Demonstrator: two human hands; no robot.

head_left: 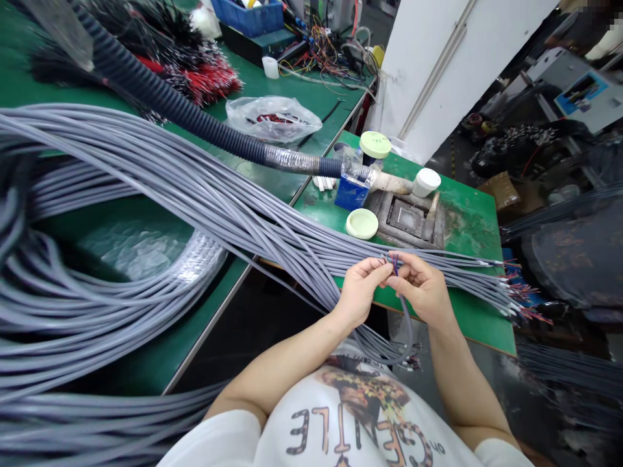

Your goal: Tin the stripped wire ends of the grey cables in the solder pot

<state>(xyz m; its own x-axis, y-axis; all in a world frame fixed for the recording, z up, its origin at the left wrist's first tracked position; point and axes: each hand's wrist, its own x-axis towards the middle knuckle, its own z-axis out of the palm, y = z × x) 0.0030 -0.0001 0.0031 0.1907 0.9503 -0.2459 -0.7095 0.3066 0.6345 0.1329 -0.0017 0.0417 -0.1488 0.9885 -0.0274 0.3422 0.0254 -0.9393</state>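
Both hands meet over the near edge of the green bench, at the stripped end of one grey cable (407, 327). Thin coloured wires (395, 261) fan out of that end. My left hand (363, 282) pinches some of these wires between thumb and forefinger. Fingers of my right hand (422, 285) are closed round the same wires and the end of the sheath. From there the cable loops down in front of my shirt. Just behind the hands lies a thick bundle of grey cables (292, 237), its stripped ends (523, 295) spread out at the right.
A solder pot (406, 217) sits behind the hands, with a ribbed hose (204, 120) reaching towards it. Around it are a pale green lid (361, 223), a white jar (426, 182) and a blue box (351, 191). Coiled cables (121, 311) fill the left bench.
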